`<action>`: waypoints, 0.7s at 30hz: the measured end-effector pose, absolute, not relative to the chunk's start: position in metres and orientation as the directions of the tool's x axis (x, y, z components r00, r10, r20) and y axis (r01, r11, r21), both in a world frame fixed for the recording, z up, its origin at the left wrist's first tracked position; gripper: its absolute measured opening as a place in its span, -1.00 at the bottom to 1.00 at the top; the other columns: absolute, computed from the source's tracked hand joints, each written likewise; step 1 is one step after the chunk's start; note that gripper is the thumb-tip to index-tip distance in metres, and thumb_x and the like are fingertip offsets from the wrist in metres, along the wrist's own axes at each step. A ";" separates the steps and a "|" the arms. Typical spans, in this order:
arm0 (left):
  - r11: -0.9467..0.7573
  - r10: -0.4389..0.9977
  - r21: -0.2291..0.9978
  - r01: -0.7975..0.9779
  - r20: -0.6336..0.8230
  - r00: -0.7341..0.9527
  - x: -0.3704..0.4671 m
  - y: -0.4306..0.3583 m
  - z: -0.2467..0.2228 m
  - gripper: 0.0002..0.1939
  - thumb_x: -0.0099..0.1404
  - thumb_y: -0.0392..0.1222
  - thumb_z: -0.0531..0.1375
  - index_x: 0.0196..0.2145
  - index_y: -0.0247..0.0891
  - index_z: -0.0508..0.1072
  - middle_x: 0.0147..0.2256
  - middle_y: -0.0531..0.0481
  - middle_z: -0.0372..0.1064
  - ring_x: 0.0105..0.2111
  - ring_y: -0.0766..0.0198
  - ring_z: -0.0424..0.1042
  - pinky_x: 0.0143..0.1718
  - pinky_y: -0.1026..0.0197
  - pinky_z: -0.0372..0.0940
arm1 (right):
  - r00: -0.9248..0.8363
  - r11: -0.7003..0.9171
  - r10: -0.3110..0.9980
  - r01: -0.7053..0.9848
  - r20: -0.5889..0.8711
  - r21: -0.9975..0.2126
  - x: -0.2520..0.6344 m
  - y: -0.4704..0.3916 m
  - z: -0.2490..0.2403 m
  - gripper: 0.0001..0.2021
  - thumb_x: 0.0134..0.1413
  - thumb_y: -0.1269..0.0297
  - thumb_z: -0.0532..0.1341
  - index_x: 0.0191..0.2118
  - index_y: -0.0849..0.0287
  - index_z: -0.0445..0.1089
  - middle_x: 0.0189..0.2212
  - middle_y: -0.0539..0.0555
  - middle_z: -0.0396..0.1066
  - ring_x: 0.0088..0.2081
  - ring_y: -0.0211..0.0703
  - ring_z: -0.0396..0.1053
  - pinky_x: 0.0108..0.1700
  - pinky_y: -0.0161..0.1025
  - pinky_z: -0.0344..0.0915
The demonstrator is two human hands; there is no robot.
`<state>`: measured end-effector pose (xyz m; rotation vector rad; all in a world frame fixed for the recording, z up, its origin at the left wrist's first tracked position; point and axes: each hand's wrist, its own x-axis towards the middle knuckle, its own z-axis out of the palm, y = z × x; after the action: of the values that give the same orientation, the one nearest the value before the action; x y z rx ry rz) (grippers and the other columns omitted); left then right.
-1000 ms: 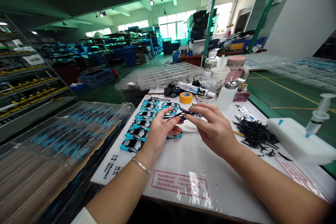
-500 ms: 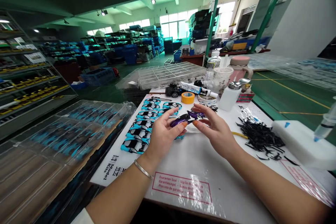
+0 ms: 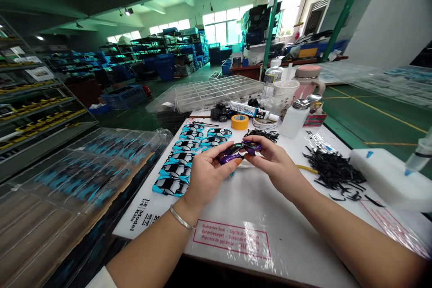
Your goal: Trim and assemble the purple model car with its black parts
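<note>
A glossy purple and black model car body (image 3: 231,156) is held between my hands above the white table. My left hand (image 3: 209,172) pinches its left end, thumb in front and fingers behind. At the right end my right hand (image 3: 272,158) grips it the same way. My fingers cover parts of the shell. Close by on the left lie several blue and black model car bodies (image 3: 178,164) in rows. Behind my right hand is a small heap of thin black parts (image 3: 261,135).
Yellow tape (image 3: 239,122), a glue tube (image 3: 253,110), a white pump bottle (image 3: 294,118) and a pink mug (image 3: 308,83) stand at the back. To the right are a pile of black strips (image 3: 332,168) and a white foam block (image 3: 388,177). Clear trays (image 3: 216,94) lie beyond the table.
My right hand has closed in on the purple car body, its fingertips now nearer the shell's right end. The two purple pieces that looked apart now appear as one. The view has shifted slightly.
</note>
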<state>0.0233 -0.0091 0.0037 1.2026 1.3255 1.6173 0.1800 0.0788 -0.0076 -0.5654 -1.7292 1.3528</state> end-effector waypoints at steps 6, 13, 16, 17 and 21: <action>-0.220 0.921 0.974 0.044 0.223 -0.319 0.025 -0.011 0.004 -0.49 0.09 -0.14 0.43 0.01 -0.24 0.55 -0.19 -0.07 0.55 -0.34 0.25 0.51 -0.24 0.23 0.44 | -0.512 0.339 0.783 -0.125 0.353 -0.932 0.179 0.075 -0.005 -0.67 0.05 0.20 0.30 -0.05 0.12 0.37 -0.13 0.12 0.46 -0.10 -0.02 0.43 -0.10 -0.09 0.41; -0.253 0.914 0.967 0.033 0.250 -0.318 0.025 -0.012 0.005 -0.50 0.08 -0.13 0.43 0.00 -0.25 0.56 -0.23 -0.06 0.56 -0.34 0.25 0.52 -0.24 0.23 0.46 | -0.493 0.431 0.764 -0.091 0.417 -0.898 0.181 0.072 -0.009 -0.69 0.13 0.19 0.26 -0.01 0.08 0.35 -0.08 0.10 0.43 -0.08 -0.03 0.41 -0.07 -0.07 0.39; -0.251 0.914 0.967 0.030 0.247 -0.320 0.025 -0.012 0.006 -0.50 0.08 -0.14 0.43 -0.01 -0.26 0.56 -0.26 -0.07 0.57 -0.36 0.24 0.52 -0.26 0.23 0.46 | -0.485 0.459 0.758 -0.080 0.436 -0.885 0.181 0.072 -0.010 -0.70 0.14 0.19 0.25 -0.01 0.08 0.34 -0.08 0.09 0.42 -0.09 -0.03 0.41 -0.05 -0.05 0.38; -0.251 0.915 0.968 0.025 0.246 -0.320 0.025 -0.012 0.006 -0.50 0.08 -0.14 0.43 -0.01 -0.27 0.56 -0.27 -0.07 0.56 -0.37 0.25 0.52 -0.27 0.23 0.46 | -0.482 0.466 0.757 -0.074 0.441 -0.882 0.181 0.072 -0.010 -0.70 0.14 0.19 0.25 -0.01 0.08 0.34 -0.08 0.09 0.43 -0.09 -0.03 0.41 -0.04 -0.04 0.38; -0.249 0.922 0.968 -0.009 0.234 -0.309 0.025 -0.011 0.006 -0.52 0.08 -0.15 0.43 -0.02 -0.27 0.57 -0.29 -0.05 0.56 -0.39 0.28 0.51 -0.29 0.25 0.45 | -0.460 0.487 0.768 -0.031 0.445 -0.873 0.181 0.070 -0.010 -0.70 0.15 0.20 0.25 0.00 0.07 0.33 -0.08 0.08 0.43 -0.09 -0.03 0.41 -0.01 0.01 0.36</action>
<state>0.0252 -0.0107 0.0064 1.1899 1.2711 1.6502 0.1808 0.0704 -0.0104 -0.6207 -1.8073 1.0850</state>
